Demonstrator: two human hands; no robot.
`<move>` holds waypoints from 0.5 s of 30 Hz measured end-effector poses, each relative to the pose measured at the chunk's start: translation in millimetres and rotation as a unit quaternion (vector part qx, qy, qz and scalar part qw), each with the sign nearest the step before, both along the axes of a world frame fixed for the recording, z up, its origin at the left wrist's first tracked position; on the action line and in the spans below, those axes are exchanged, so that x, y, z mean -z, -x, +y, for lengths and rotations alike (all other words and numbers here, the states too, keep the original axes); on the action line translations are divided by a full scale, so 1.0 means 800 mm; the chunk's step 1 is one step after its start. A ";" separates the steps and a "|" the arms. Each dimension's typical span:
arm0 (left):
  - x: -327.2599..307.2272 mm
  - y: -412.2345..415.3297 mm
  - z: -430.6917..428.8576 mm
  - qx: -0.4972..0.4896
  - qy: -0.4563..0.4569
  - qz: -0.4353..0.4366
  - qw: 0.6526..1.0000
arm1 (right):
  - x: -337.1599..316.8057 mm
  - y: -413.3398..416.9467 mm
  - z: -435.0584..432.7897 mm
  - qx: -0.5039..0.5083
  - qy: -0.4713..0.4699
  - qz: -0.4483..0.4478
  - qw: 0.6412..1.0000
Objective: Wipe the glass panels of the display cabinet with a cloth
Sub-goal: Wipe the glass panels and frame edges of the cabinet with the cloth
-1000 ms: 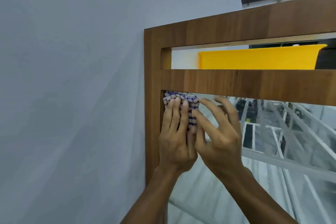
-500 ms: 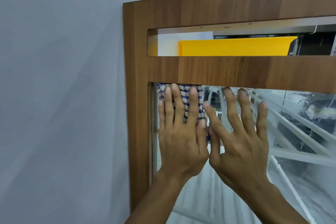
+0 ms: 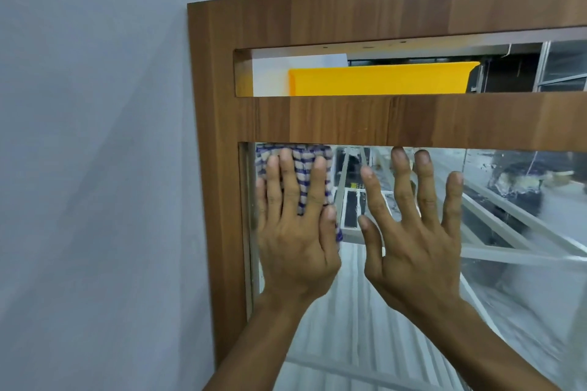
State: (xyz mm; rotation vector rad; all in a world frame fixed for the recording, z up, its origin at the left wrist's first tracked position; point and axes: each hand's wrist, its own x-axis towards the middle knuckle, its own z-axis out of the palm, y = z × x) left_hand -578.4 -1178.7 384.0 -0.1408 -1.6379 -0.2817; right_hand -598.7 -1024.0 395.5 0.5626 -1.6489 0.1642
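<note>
Grey wall (image 3: 95,168) stands just beside the cabinet's wooden upright (image 3: 216,168), which bounds the glass panel (image 3: 349,343) on the left. The blue-checked cloth (image 3: 303,174) lies in the panel's top left corner, its top edge against the underside of the wooden cross rail (image 3: 413,119). The left hand (image 3: 295,238) presses it flat with straight fingers. A second ago both hands were bunching the cloth there. The right hand (image 3: 413,238) has since come off it and is now spread wide against bare glass just beside the cloth, fingertips at the rail. Judgement: the cloth is set and a wiping stroke from the corner is ready to start. Upright and rail close off the left and top. Open glass runs right and down, though the right hand lies in the rightward path. A yellow container (image 3: 378,81) in the slot above the rail is clear of the work.
</note>
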 end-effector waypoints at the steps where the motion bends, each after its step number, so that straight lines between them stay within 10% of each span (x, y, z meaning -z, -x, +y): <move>1: -0.005 0.000 0.009 0.008 -0.010 -0.004 1.000 | 0.000 0.000 -0.002 0.001 0.003 0.000 1.000; 5: 0.002 0.000 0.008 0.025 0.101 -0.010 0.995 | -0.001 0.001 0.003 -0.009 0.004 0.008 1.000; 10: -0.011 0.001 0.013 0.000 -0.031 0.003 1.000 | -0.001 0.000 -0.001 -0.004 0.008 0.005 1.000; 15: 0.018 -0.001 -0.004 0.018 0.115 -0.014 0.993 | 0.000 0.001 0.007 -0.019 -0.002 0.007 1.000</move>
